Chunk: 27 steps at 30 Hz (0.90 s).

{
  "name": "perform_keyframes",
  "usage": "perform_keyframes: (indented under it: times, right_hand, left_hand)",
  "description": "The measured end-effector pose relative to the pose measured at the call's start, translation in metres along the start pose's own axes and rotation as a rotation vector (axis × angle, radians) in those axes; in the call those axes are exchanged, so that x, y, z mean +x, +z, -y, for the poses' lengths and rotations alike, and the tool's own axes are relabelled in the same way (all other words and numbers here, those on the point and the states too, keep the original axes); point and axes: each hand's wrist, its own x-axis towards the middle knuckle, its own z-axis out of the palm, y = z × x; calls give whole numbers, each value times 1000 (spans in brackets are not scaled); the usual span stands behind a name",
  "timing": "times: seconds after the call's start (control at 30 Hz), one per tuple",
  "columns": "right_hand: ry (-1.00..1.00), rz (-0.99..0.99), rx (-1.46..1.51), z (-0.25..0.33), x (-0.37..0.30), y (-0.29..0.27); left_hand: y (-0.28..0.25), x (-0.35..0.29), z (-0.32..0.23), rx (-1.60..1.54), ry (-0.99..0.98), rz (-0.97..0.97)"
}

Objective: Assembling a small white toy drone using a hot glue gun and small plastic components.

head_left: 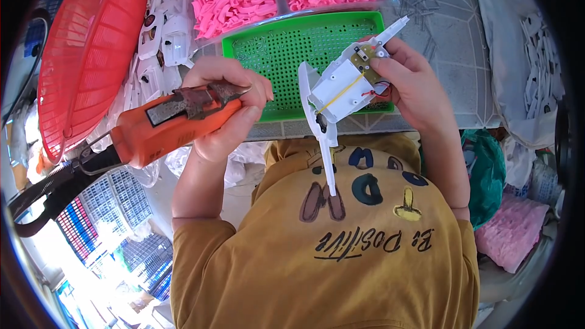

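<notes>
My left hand [228, 94] is wrapped round an orange corded electric screwdriver [164, 127], whose black cord runs off to the left. A worn, dark wrapping covers part of its body, and my fingers hide its front end. My right hand [417, 79] grips a white plastic toy housing [341, 88] by its upper right end, thumb on top. Inside the housing lie a small greenish circuit board [364, 61], a yellow wire and red and black wires. A long curved white piece [317, 119] sticks out along its left side. The screwdriver and the housing are apart.
Under the housing is a green perforated tray [244, 41] with tiny bits in it. Beyond it stands a clear divided bin [286, 8] of pink plastic pieces. A red basket [91, 55] and a heap of white housings [177, 39] are at the left. Thin metal pins [420, 9] lie at the back right.
</notes>
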Motion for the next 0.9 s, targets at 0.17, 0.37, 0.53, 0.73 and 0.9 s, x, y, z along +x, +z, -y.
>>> perform_keyframes:
  times: [0.17,0.37,0.53,0.73,0.9]
  right_hand:
    - [-25,-3,-41,-3,0,-1]
    - [-23,-20,-39,-2,-1,-1]
    - [-24,-44,-19,-3,0,1]
    - [-32,-29,-20,-5,1,-3]
    - [-18,-38,-3,-3,-1,0]
  left_hand:
    - [-1,-3,3,29,54,10]
    - [-3,-5,5,55,98,53]
    - [2,-9,9,76,136,22]
    - [3,-13,10,119,166,-24]
    - [6,-12,10,117,160,-48]
